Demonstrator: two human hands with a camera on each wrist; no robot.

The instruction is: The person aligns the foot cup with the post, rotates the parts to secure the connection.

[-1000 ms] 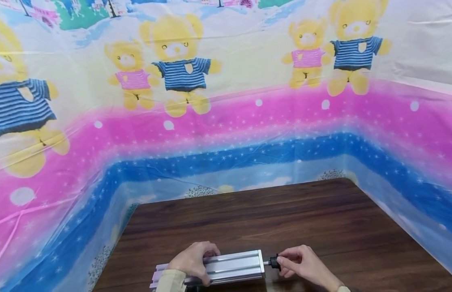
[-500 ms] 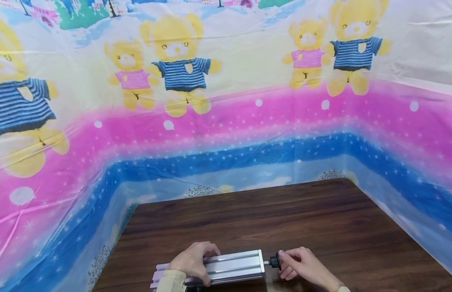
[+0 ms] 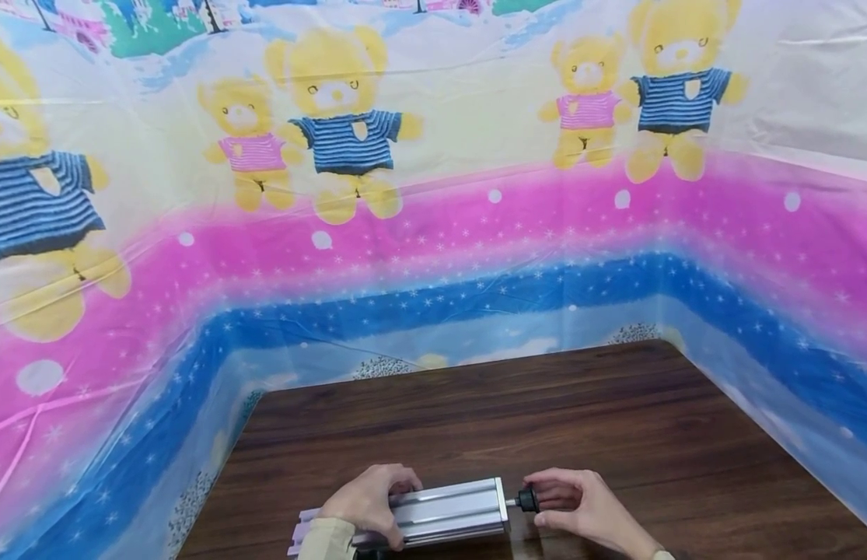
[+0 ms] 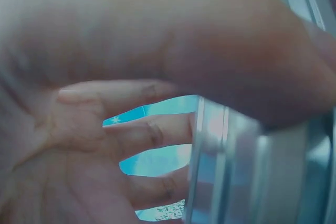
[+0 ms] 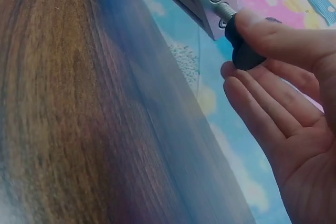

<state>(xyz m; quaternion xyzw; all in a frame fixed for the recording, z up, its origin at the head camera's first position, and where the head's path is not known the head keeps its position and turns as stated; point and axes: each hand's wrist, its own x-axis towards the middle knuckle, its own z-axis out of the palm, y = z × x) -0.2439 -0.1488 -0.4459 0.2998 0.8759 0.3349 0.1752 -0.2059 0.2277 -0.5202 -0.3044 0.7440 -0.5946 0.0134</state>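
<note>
A silver aluminium profile with long grooves lies across the near part of the table. My left hand grips it from above, thumb on the near side and fingers over the far side; in the left wrist view its palm hides much of the profile. Out of the right end plate sticks the threaded stud of a black levelling foot. My right hand holds this foot between thumb and fingers, the thumb covering part of it in the right wrist view.
The dark wooden table reaches back to a printed cloth with bears, which hangs around it. A dark piece shows under the profile by my left thumb. The profile's left end looks lilac.
My right fingers have shifted round the levelling foot: the thumb is now lower and the fingers higher and wider apart. The left hand and the profile stay put.
</note>
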